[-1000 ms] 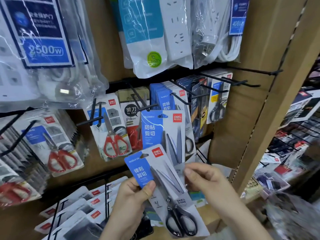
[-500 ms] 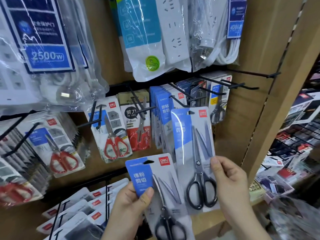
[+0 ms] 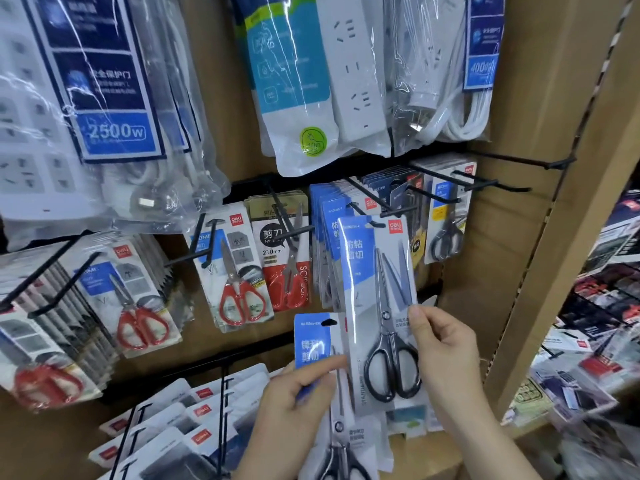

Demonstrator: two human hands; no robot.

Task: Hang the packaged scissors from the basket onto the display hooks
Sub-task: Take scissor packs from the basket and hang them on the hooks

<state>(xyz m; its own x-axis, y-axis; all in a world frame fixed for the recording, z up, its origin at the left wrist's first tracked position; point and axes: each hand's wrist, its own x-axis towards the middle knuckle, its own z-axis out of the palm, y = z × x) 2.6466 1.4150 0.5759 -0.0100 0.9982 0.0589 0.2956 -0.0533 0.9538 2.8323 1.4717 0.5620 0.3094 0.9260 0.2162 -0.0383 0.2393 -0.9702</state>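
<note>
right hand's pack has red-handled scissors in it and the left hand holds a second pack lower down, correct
Not quite. In the head view the right hand holds a pack of black-handled scissors, not red. The left hand does hold a second pack lower down.

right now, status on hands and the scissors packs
Left hand pinches lower pack. Right hand holds upper pack, hole at hook tip, seating unclear. Blue packs already behind on hook.
</note>
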